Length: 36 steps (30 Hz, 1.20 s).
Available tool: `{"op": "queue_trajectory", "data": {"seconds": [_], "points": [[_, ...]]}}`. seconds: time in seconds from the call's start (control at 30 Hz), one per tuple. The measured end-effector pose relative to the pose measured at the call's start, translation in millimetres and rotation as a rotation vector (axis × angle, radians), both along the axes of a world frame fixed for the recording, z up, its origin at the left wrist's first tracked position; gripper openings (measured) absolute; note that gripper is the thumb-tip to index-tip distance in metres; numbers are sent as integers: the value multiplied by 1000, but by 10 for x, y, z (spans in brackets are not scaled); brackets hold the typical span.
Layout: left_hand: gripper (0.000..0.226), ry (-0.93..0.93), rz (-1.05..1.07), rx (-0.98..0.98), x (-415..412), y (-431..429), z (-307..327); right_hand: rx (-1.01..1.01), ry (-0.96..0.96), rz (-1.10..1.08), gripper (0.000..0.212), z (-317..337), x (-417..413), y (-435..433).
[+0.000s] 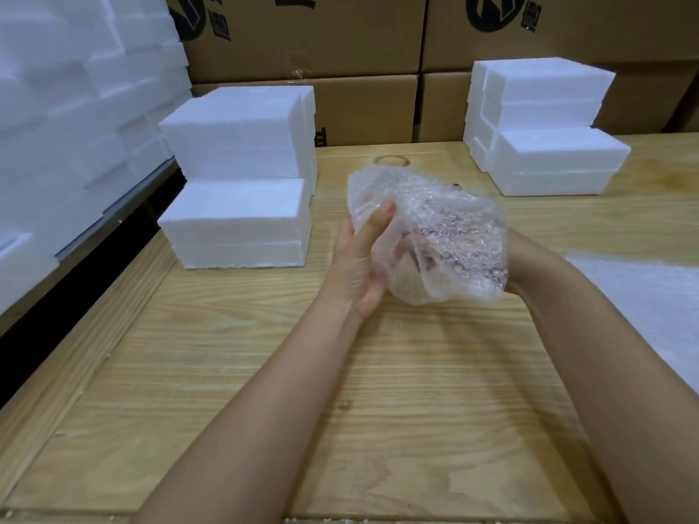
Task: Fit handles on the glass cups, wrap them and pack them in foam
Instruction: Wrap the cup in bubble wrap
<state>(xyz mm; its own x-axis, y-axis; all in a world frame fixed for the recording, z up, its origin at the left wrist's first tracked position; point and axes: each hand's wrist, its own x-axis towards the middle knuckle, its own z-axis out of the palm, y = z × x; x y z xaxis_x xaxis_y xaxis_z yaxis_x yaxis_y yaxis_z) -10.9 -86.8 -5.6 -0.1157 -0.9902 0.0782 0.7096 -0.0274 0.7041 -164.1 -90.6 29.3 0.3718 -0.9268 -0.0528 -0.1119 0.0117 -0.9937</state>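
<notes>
A bundle of clear bubble wrap (435,232) is held above the wooden table (264,391); a dim pinkish shape shows through it, so the cup inside is only guessed at. My left hand (359,262) grips the bundle's left side, thumb lying over the wrap. My right hand (516,259) is mostly hidden behind the wrap's right side and holds it there. White foam boxes (238,221) stand stacked at the left, and more foam boxes (548,156) at the back right.
Brown cardboard cartons (340,51) line the back wall. A tall stack of white foam (56,126) fills the far left. A sheet of bubble wrap (650,304) lies at the table's right edge. A rubber band (391,160) lies behind the bundle.
</notes>
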Motion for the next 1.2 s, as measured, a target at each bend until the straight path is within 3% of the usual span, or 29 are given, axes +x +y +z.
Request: {"op": "queue_trajectory", "data": {"seconds": [0.03, 0.1, 0.2, 0.27, 0.37, 0.47, 0.5, 0.57, 0.63, 0.67, 0.73, 0.83, 0.87, 0.97, 1.07, 1.17, 1.2], "points": [[124, -3, 7, -11, -5, 9, 3, 25, 40, 34, 65, 31, -5, 8], [120, -34, -12, -33, 47, 6, -21, -59, 143, 101, 68, 115, -35, 51], [110, -98, -48, -46, 91, -20, -39, -211, 94, 70, 40, 234, -138, 52], [96, -133, -84, -60, 107, -34, -61, -172, -43, -132, 28, 194, -288, -84], [86, -135, -87, -24, 120, -38, -117, -42, -427, -317, 20, 162, -445, -222], [69, -71, -34, 31, 113, -52, -144, -42, -722, -370, 39, 64, -523, -239], [54, -37, -16, 46, 109, -61, -158, -51, -729, -331, 53, 13, -537, -240], [29, 28, 9, 55, 101, -81, -167, -23, -662, -136, 99, -70, -531, -233], [24, 62, 30, 64, 91, -71, -146, -3, -498, 65, 127, -109, -458, -212], [28, 51, 36, 61, 81, -69, -142, -17, -385, 115, 124, -127, -395, -202], [45, -4, 39, 42, 62, -62, -148, -76, -234, 57, 92, -176, -240, -212], [64, -102, 35, 31, 71, -52, -167, -169, -339, -250, 15, -177, -104, -273], [67, -131, 32, 26, 91, -50, -172, -165, -415, -336, 4, -146, -97, -281], [68, -206, -16, -21, 142, -57, -192, -220, -466, -426, 21, -96, -125, -314], [79, -279, -12, 6, 146, -68, -219, -274, -411, -446, 24, -64, -98, -301], [68, -296, -11, -12, 143, -75, -240, -259, -385, -246, 19, -63, -139, -290], [62, -282, -14, -15, 146, -75, -237, -225, -359, -148, 39, -79, -164, -279]]}}
